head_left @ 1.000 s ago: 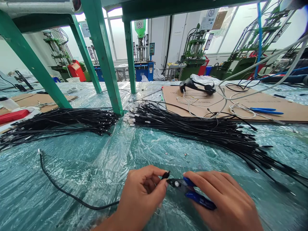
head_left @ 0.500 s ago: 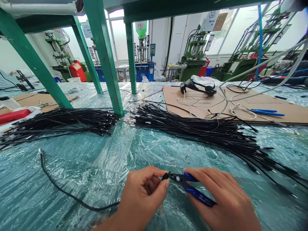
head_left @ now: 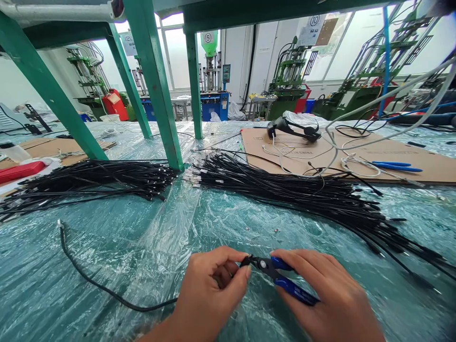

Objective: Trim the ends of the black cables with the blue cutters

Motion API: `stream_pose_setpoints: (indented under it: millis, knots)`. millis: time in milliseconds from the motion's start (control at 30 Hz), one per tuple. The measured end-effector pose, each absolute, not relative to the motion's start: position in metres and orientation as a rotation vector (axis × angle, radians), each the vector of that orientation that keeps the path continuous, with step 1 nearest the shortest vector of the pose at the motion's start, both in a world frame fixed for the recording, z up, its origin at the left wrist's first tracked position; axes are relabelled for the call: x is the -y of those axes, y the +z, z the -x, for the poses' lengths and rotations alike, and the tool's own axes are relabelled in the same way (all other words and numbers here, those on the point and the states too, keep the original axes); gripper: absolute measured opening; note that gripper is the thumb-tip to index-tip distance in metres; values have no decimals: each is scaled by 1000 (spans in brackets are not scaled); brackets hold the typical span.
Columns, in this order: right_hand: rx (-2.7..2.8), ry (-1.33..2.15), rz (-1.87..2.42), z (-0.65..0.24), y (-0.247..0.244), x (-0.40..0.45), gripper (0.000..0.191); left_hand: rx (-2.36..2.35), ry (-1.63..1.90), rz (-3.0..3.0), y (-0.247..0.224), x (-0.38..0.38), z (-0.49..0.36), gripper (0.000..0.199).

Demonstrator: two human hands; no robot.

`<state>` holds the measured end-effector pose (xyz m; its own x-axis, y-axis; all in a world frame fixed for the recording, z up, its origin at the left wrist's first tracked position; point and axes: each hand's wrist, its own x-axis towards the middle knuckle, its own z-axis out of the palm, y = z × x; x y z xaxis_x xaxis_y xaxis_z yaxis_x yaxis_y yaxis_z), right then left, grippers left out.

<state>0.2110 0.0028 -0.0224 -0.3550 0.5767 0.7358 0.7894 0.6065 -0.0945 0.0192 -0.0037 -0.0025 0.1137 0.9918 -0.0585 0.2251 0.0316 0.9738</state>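
Observation:
Between thumb and forefinger, my left hand (head_left: pixel 213 289) pinches the black end of a cable (head_left: pixel 114 299). The cable passes under that hand and curves away to the left, where its metal plug (head_left: pixel 60 222) rests on the plastic film. My right hand (head_left: pixel 327 289) grips blue-handled flush cutters (head_left: pixel 274 270), thumb on one handle and fingers on the other. Their jaw tips touch the black cable end at my left fingertips. Whether the jaws are fully closed on it is too small to tell.
Black cable bundles lie left (head_left: pixel 99 180) and right (head_left: pixel 285 190) beyond my hands. Green metal posts (head_left: pixel 156 85) rise from the film-covered table (head_left: pixel 149 251). On the cardboard (head_left: pixel 427 161) are a black headset (head_left: pixel 294 129), blue-handled pliers (head_left: pixel 395 166) and white cables.
Almost nothing differs. My right hand and the cutters have shifted very slightly to the left, with the jaws still at the cable end.

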Motion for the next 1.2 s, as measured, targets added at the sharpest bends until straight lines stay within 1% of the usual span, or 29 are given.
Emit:
stream_pose_setpoints:
  millis: [367, 633, 900, 1200]
  knots:
    - [2083, -404, 1071, -213, -23, -5, 16, -1297, 972, -1397, -4, 5, -18, 27]
    - [2088, -392, 1069, -212, -22, -5, 16, -1294, 992, -1378, -3, 4, -19, 23]
    - [2083, -347, 1073, -211, -21, -5, 15, -1297, 974, -1377, -3, 6, -19, 27]
    - [2178, -431, 1095, -222, -32, -2, 21, -1289, 996, -1446, -8, 4, -19, 29]
